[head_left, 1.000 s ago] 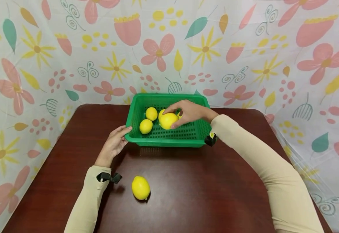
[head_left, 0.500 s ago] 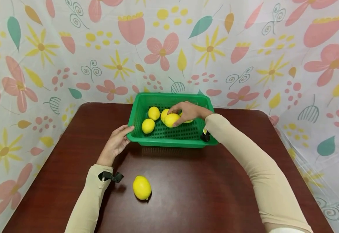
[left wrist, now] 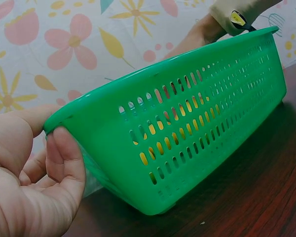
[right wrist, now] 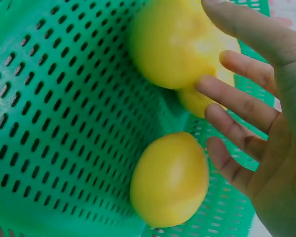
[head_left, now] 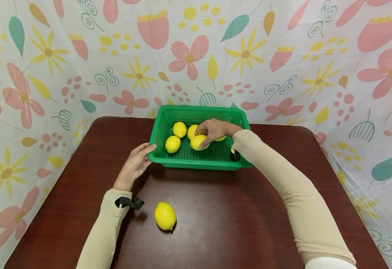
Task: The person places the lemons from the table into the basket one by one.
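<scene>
A green plastic basket [head_left: 196,164] stands at the back of the table with several yellow lemons in it. At its left end my left hand [head_left: 136,166] grips the rim, thumb on top and fingers curled beneath, as the left wrist view shows. Inside the basket my right hand [head_left: 214,129] holds a lemon [head_left: 199,142] low between thumb and fingertips. Close by lies another lemon [head_left: 192,131], partly hidden by that hand. Two lemons [head_left: 172,144] rest at the left side, and one [right wrist: 170,180] lies under the hand in the right wrist view.
A single lemon [head_left: 165,216] lies on the dark wooden table [head_left: 236,224], right of the left forearm. Behind the basket hangs a flower-patterned cloth [head_left: 189,89]. Black straps [head_left: 128,203] sit on the wrists.
My right hand has lowered the lemon further into the basket and shifted slightly. The left hand keeps its grip on the rim. The whole view has drifted a little.
</scene>
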Available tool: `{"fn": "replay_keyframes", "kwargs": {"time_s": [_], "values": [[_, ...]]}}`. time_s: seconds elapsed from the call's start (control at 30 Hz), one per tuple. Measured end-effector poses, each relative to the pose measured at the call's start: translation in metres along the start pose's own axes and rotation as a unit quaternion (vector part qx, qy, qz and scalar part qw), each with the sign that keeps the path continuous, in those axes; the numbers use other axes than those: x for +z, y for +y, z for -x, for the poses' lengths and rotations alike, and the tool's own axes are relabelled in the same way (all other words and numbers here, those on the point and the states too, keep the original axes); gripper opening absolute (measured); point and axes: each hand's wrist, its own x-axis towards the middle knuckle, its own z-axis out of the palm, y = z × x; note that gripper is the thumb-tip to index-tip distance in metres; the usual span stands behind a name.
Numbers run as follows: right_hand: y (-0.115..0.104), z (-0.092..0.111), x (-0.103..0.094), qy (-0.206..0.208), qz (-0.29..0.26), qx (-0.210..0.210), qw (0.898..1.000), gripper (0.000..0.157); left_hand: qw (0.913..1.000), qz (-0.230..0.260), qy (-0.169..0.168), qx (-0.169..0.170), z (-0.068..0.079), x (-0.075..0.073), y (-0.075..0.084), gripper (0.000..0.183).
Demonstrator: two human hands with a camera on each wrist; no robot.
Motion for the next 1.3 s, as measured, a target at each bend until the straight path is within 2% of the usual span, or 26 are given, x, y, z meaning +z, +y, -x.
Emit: {"fn": "replay_keyframes", "kwargs": {"time_s": [0.1, 0.27, 0.4, 0.5, 0.63, 0.77, 0.9, 1.07, 1.3], "values": [[-0.005, 0.004, -0.005, 0.008, 0.004, -0.015, 1.000, 0.057, 1.0000, 0.005, -0.001, -0.003, 0.000, 0.001, 0.001, 0.023], [-0.020, 0.017, -0.022, 0.050, -0.022, -0.043, 0.998, 0.057, 1.0000, 0.002, 0.005, 0.002, 0.000, 0.001, 0.004, 0.023], [-0.035, 0.033, -0.029, 0.097, -0.031, -0.059, 0.993, 0.053, 1.0000, 0.004, 0.001, -0.001, 0.001, 0.001, 0.005, 0.024], [-0.048, 0.048, -0.025, 0.141, -0.022, -0.060, 0.988, 0.051, 1.0000, 0.002, 0.001, -0.005, 0.002, 0.001, 0.004, 0.026], [-0.065, 0.072, -0.008, 0.200, -0.019, -0.046, 0.979, 0.053, 1.0000, -0.001, 0.002, -0.004, 0.003, 0.000, 0.002, 0.029], [-0.080, 0.092, 0.013, 0.254, -0.027, -0.047, 0.966, 0.049, 1.0000, 0.007, 0.002, -0.003, 0.003, 0.001, 0.000, 0.026], [-0.098, 0.109, 0.034, 0.292, -0.044, -0.048, 0.954, 0.046, 1.0000, 0.010, 0.002, -0.002, 0.003, 0.002, 0.000, 0.022], [-0.118, 0.125, 0.062, 0.308, -0.050, -0.048, 0.949, 0.051, 0.9999, 0.012, -0.003, 0.000, 0.004, 0.002, 0.002, 0.023], [-0.145, 0.133, 0.108, 0.308, -0.029, -0.047, 0.950, 0.052, 0.9998, 0.021, -0.007, -0.001, 0.003, 0.003, 0.002, 0.020]]}}
